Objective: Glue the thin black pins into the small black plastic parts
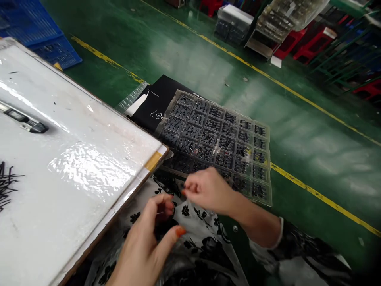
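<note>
Close beside the right hand (210,189) lies a gridded, clear-plastic case (269,187).

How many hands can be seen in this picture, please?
2: the left hand, low in the picture beside the table; the right hand, by the near edge of the box. No other hand shows.

We wear a whitish garment (205,235) printed with black flowers (185,210) and leafy sprigs, with a black-and-whitish patterned right sleeve (309,248) that ends in a narrow pale cuff (280,233), and bright orange-painted nails (180,230) show on both our hands (143,234).
</note>
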Demonstrator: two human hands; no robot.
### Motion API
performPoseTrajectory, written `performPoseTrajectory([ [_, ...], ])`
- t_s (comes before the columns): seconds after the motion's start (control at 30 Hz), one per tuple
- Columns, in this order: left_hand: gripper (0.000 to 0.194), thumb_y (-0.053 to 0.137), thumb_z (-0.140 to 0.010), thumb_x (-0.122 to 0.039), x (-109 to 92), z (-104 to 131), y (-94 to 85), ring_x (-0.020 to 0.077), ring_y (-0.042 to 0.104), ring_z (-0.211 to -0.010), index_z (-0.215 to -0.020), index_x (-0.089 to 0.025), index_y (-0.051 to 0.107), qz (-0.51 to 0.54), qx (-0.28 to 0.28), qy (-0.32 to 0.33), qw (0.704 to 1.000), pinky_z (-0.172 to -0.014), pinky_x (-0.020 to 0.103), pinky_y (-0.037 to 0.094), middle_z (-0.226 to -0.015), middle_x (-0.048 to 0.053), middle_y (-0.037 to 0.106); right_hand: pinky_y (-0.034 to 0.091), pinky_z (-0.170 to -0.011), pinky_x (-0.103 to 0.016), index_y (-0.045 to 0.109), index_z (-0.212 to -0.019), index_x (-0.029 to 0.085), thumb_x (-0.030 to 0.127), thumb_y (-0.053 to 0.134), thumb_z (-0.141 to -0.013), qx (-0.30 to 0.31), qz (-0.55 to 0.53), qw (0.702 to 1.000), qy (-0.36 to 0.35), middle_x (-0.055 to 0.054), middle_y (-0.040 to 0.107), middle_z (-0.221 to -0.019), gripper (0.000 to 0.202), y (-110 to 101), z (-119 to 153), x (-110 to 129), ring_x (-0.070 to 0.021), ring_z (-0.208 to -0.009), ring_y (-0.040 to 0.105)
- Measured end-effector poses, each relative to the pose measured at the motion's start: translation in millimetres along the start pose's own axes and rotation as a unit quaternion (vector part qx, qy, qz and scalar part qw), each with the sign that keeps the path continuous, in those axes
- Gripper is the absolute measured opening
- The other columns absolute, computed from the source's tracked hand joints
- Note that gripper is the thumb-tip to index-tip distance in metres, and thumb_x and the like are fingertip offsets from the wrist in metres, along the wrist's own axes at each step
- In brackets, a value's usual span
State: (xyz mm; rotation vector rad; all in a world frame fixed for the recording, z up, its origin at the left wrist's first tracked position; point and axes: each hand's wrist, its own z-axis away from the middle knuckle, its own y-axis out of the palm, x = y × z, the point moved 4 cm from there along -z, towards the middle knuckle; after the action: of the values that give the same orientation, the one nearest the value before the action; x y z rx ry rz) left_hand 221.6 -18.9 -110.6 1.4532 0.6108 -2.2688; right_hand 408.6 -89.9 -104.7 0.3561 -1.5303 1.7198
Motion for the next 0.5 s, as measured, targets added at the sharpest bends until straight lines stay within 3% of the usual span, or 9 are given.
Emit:
performPoseTrajectory([
  [0.13,0.048,0.06,-0.083,-0.041,10,-28,17.7,0.0202,0.065,-0.084,-0.125,-0.021,0.05,0.064,0.083,-0.078,0.991,-0.071,0.03,0.056,-0.106,0.008,0.066,0.029,-0.051,-0.024,0.059,-0.066,0.018,0.019,0.059,-0.073,-0.006,0.048,0.996,-0.076,0.003,0.063,-0.06,0.007,27,27,24,-0.0105,-0.052,0.053],
  [0.3,0.038,0.068,-0.076,-0.042,18,-34,13.5,0.0202,0.067,-0.08,-0.101,-0.014,0.068,0.068,0.054,-0.14,0.986,-0.066,0.025,0.056,-0.097,0.008,0.071,0.023,-0.051,-0.027,0.054,-0.065,0.019,0.02,0.054,-0.076,-0.069,0.065,0.993,-0.072,0.003,0.059,-0.059,0.012,44,30,19,-0.0103,-0.05,0.047],
  [0.5,0.039,0.07,-0.074,-0.04,25,-32,17.0,0.022,0.067,-0.086,-0.106,-0.018,0.07,0.06,0.074,-0.146,0.985,-0.079,0.029,0.056,-0.098,0.006,0.073,0.025,-0.052,-0.027,0.051,-0.064,0.019,0.021,0.056,-0.074,-0.051,0.046,0.996,-0.052,0.004,0.059,-0.062,0.012,52,31,10,-0.0103,-0.052,0.048],
])
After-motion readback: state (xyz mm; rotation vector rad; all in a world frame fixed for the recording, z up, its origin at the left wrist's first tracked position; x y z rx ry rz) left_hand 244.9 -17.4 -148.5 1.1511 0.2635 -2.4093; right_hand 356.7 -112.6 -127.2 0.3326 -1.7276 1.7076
